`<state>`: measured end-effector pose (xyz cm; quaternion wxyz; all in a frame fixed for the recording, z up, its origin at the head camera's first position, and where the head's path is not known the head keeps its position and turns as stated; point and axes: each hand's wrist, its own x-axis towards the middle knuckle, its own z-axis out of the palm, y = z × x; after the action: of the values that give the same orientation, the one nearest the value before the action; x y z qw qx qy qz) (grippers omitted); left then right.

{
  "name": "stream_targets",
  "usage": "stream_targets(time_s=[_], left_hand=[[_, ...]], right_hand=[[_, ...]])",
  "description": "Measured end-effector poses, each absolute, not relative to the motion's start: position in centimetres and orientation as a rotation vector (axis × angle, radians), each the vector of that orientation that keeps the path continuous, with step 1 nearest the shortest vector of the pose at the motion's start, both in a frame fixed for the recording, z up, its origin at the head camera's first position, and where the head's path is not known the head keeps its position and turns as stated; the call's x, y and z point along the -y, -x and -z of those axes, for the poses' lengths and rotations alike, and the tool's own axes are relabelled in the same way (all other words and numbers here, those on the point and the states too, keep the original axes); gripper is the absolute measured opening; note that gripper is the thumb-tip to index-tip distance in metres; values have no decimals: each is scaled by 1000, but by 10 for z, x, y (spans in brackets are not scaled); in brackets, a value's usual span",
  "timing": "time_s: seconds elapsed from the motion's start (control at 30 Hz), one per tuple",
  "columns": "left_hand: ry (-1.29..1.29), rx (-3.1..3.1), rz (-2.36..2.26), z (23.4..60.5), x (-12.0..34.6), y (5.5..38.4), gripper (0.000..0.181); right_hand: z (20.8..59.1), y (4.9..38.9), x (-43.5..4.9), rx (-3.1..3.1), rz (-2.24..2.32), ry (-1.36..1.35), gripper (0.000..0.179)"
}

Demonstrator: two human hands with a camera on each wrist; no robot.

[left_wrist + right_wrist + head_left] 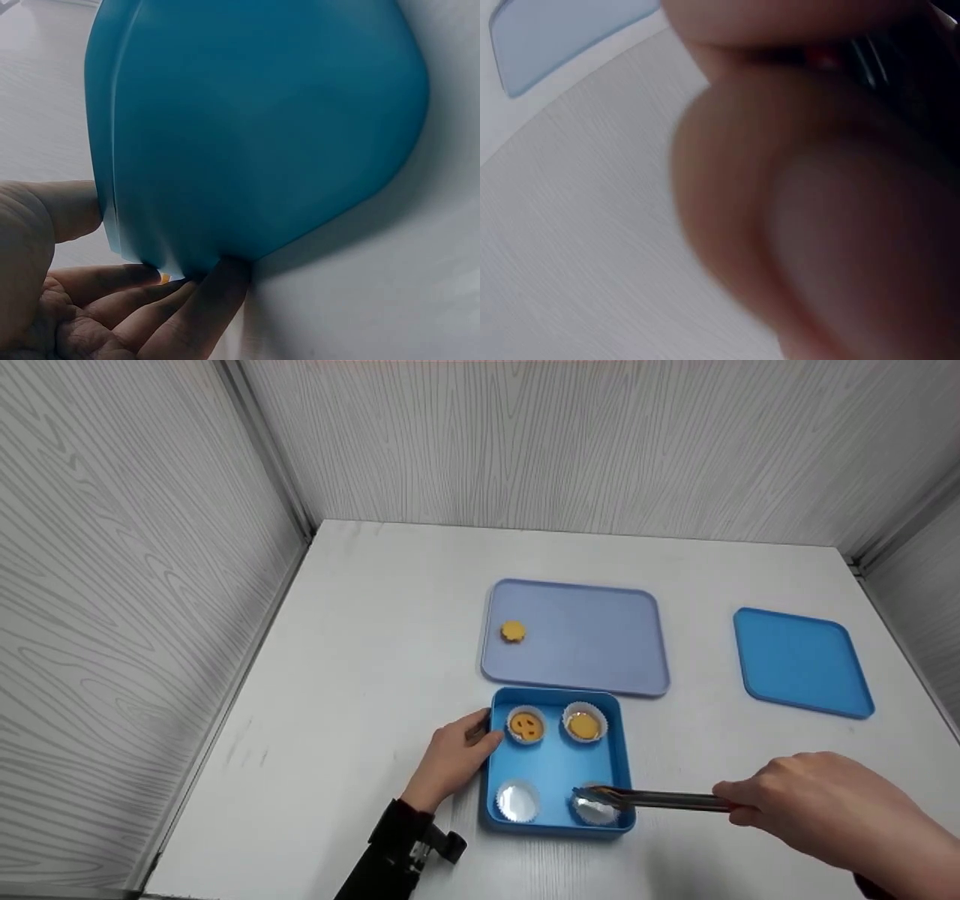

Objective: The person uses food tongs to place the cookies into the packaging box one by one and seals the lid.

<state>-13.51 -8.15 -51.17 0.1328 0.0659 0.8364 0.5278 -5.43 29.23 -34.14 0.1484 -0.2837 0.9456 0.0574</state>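
A blue box (555, 769) holds several white paper cups. In its back row, one cup holds a brown-yellow cookie with holes (526, 727) and the other a plain yellow cookie (583, 726). My left hand (454, 757) grips the box's left wall, thumb at the rim and fingers along the outside; the left wrist view shows them against the blue wall (255, 135). In my right hand (817, 799) are metal tongs (675, 800), reaching leftward over the front right cup (596, 812). A little orange-yellow shows at their tips; what it belongs to is unclear. The front left cup (517, 801) shows its shiny bottom.
Behind the box lies a pale lilac tray (592, 637) with one yellow flower-shaped cookie (513, 631) near its left side. A flat blue tray (806, 660) lies farther right. Grey wood-grain panels (525, 450) enclose the white table (360, 675) at the back and sides.
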Motion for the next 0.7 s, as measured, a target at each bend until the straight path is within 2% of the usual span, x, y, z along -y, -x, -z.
stream_targets(time_s=[0.2, 0.4, 0.7], left_hand=[[-180, -2430, -1523, 511, 81, 135, 60], [-196, -2428, -1532, 512, 82, 135, 61], [-203, -2402, -1563, 513, 82, 135, 63]], right_hand=[[345, 56, -284, -2759, -236, 821, 13], [346, 56, -282, -2919, -303, 948, 18], [351, 60, -281, -2999, -343, 994, 24]])
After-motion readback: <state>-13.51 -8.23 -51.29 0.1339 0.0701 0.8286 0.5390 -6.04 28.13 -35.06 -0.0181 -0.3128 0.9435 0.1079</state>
